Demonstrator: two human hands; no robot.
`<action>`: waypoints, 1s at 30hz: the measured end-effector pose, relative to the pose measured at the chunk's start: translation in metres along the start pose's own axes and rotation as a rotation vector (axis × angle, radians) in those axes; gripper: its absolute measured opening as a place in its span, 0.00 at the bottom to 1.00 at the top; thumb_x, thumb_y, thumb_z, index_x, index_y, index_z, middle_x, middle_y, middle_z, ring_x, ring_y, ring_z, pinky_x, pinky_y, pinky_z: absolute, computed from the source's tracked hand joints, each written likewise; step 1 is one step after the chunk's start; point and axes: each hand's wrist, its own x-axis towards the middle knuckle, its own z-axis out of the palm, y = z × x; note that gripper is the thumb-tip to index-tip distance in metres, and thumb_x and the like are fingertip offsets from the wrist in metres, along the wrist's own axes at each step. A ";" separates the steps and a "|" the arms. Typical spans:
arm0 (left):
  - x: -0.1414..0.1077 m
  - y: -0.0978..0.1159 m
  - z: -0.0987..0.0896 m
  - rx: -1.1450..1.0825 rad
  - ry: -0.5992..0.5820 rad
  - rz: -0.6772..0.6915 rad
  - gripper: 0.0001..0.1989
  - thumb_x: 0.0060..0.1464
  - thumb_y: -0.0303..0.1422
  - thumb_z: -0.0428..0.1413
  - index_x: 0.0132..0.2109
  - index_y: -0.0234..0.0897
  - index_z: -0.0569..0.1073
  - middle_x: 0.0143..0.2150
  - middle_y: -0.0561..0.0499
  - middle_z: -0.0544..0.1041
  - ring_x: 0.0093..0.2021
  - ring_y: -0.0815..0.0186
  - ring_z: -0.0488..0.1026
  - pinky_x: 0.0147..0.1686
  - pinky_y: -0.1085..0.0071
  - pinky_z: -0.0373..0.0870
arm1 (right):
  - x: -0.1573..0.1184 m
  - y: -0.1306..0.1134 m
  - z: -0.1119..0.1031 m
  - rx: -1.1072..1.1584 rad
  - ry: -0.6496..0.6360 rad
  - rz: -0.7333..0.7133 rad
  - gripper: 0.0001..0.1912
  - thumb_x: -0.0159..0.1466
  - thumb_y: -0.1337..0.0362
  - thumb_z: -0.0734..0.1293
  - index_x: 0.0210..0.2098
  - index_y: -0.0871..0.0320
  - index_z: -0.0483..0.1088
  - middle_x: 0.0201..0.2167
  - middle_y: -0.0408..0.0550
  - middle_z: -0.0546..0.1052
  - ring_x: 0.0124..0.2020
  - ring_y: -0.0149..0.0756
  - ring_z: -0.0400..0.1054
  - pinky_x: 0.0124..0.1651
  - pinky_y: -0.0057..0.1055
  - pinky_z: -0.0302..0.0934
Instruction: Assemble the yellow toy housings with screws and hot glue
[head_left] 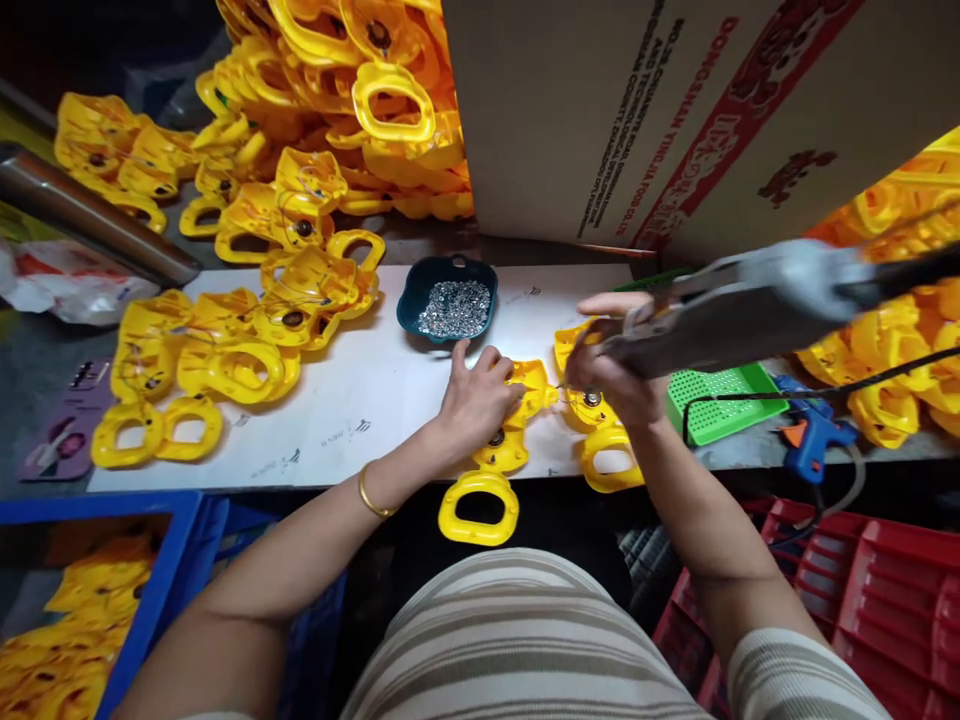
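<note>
A yellow plastic housing (504,450) with a ring-shaped handle lies at the table's front edge, its ring hanging over the edge. My left hand (480,395) rests on its upper left part, fingers bent over it. My right hand (619,375) is wrapped round a grey power screwdriver (735,310), which is blurred and points left, its tip near the housing. Under my right hand lies a second yellow housing (611,460) with wires and a round metal part. A dark teal bowl (409,300) of small silvery screws (456,308) stands beyond my left hand.
Yellow housings (240,370) lie on the left, with a large heap behind. A cardboard box (555,120) stands at the back. On the right are a green basket (727,400), a blue glue gun (817,440) and red crates (885,600). A blue crate (169,580) sits at lower left.
</note>
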 end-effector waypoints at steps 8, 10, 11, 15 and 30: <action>-0.007 -0.032 -0.025 -0.026 -0.066 0.053 0.10 0.57 0.28 0.54 0.39 0.44 0.80 0.46 0.47 0.78 0.52 0.54 0.68 0.60 0.41 0.45 | 0.003 0.003 -0.064 -0.011 0.422 -0.132 0.13 0.53 0.56 0.71 0.34 0.54 0.67 0.14 0.33 0.64 0.13 0.27 0.58 0.19 0.28 0.57; -0.003 -0.036 -0.029 -0.009 -0.097 0.063 0.09 0.57 0.31 0.54 0.38 0.43 0.80 0.46 0.47 0.79 0.51 0.54 0.68 0.59 0.42 0.48 | -0.006 0.010 -0.069 -0.011 0.397 -0.081 0.13 0.53 0.57 0.71 0.36 0.55 0.68 0.15 0.34 0.66 0.14 0.28 0.59 0.20 0.28 0.58; 0.000 -0.036 -0.031 -0.013 -0.107 0.064 0.09 0.58 0.32 0.54 0.38 0.42 0.80 0.45 0.47 0.79 0.50 0.54 0.69 0.58 0.43 0.50 | -0.010 0.013 -0.069 -0.002 0.373 -0.059 0.13 0.54 0.57 0.70 0.36 0.54 0.68 0.15 0.34 0.66 0.14 0.28 0.60 0.20 0.28 0.59; 0.019 -0.020 -0.035 -0.117 -0.048 0.033 0.13 0.60 0.34 0.51 0.43 0.39 0.80 0.38 0.46 0.79 0.42 0.58 0.71 0.46 0.60 0.64 | -0.024 0.015 -0.065 0.021 0.281 -0.002 0.14 0.55 0.56 0.71 0.37 0.53 0.67 0.16 0.35 0.67 0.15 0.30 0.63 0.21 0.29 0.61; 0.068 0.043 -0.017 -0.544 -0.174 -0.171 0.15 0.55 0.27 0.55 0.49 0.39 0.78 0.42 0.48 0.81 0.35 0.64 0.77 0.38 0.69 0.69 | -0.038 -0.003 -0.101 0.041 0.117 0.122 0.25 0.53 0.49 0.72 0.47 0.49 0.64 0.20 0.38 0.68 0.19 0.34 0.63 0.26 0.33 0.62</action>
